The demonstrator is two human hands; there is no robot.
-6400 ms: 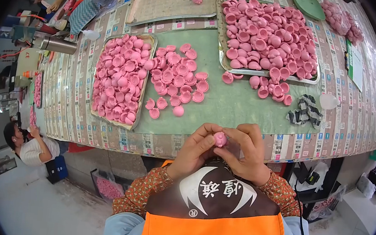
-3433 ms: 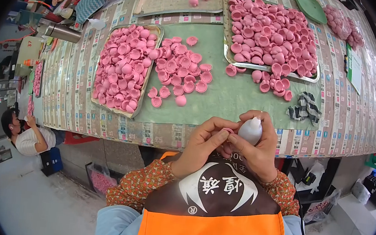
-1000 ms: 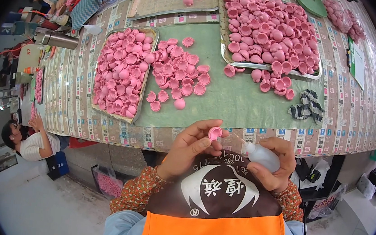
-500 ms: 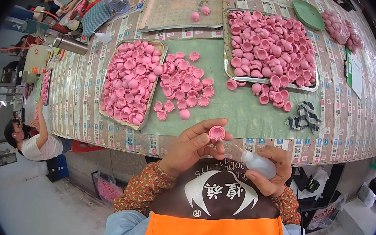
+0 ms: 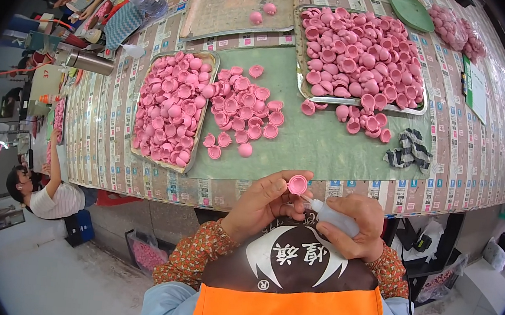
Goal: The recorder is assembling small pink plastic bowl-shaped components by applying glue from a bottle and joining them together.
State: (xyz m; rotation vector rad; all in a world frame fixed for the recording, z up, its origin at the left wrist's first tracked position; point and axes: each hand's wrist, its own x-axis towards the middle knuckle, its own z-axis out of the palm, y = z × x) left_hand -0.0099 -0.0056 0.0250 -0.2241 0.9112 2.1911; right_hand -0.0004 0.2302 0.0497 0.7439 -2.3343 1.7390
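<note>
At the near edge of the bench (image 5: 230, 195), the left hand (image 5: 262, 202) pinches a hollow pink half-shell (image 5: 297, 185). The right hand (image 5: 362, 226) grips a whitish squeeze bottle (image 5: 339, 219), nozzle aimed left, just beside the shell. Farther away, pink pieces fill a left tray (image 5: 197, 134) and a right tray (image 5: 385, 108).

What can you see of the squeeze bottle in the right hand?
The squeeze bottle is whitish, translucent and apparently plastic, with a rounded body narrowing to a slim nozzle. Gripped around its body by the right hand, it lies tilted, its tip pointing leftward to the pink cup in the left hand; whether they touch is unclear.
</note>
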